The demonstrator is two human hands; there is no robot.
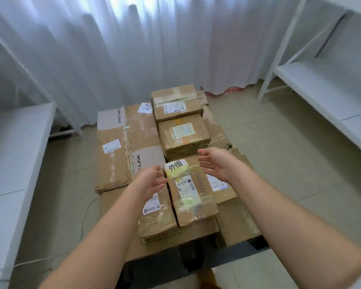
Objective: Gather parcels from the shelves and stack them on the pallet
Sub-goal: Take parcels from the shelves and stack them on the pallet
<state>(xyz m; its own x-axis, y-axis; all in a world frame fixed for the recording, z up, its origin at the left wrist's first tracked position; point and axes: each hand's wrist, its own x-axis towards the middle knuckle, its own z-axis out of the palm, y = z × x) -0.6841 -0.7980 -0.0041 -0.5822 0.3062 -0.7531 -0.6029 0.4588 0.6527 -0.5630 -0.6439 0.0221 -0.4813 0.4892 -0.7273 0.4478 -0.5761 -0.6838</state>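
A dark pallet [256, 243] on the floor carries several taped cardboard parcels. Nearest the middle lies a long parcel [191, 192] with a white label of handwritten characters and a shipping label on top. My left hand [149, 180] hovers at its left side, fingers relaxed and holding nothing. My right hand [217, 163] hovers at its upper right, fingers spread, also holding nothing. A big TP-LINK box [121, 144] fills the left of the stack. Two smaller parcels [183, 134] sit behind the long one.
White metal shelves stand on both sides: the left shelf [15, 155] and the right shelf [325, 84], whose visible boards hold nothing. White curtains [154, 42] hang behind the pallet. Beige floor tiles [290, 163] surround the stack. A thin cable [88, 207] trails on the floor at left.
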